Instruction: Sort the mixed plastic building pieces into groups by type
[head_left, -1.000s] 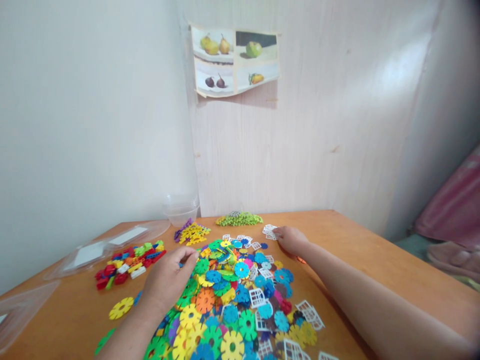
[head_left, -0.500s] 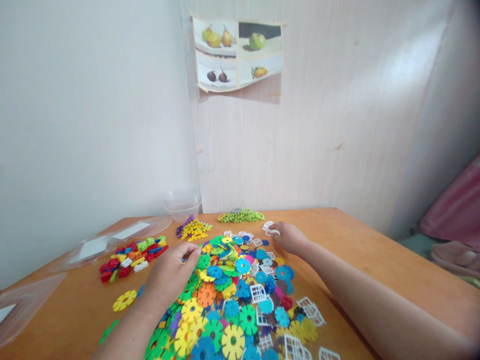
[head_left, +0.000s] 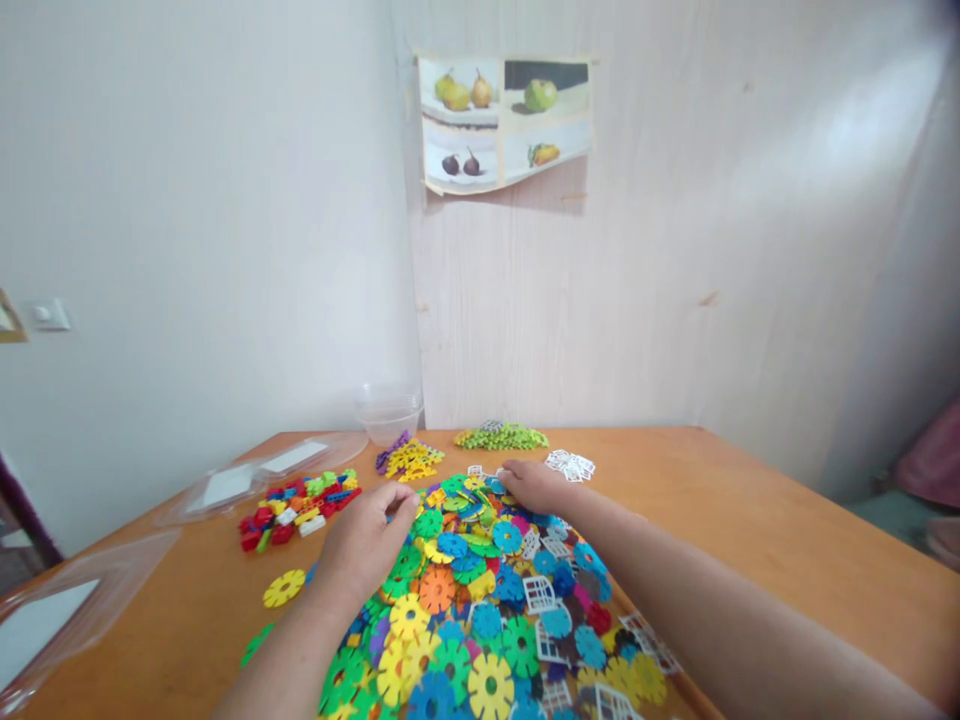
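Near the mixed flower-shaped discs (head_left: pixel 478 673) and white window pieces (head_left: pixel 538 596), the left hand (head_left: pixel 367 540) curls and the right hand (head_left: pixel 536 487) spans their far end; I cannot tell whether either grips anything. Beyond, a white lattice pile (head_left: pixel 571 467) lies apart, seemingly grouped by kind.

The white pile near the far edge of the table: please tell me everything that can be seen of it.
The white pile looks plastic: thin, flat, window-like pieces, loosely overlapping on the orange-brown table. It lies beyond the right hand, which does not touch it, and right of the green pile.
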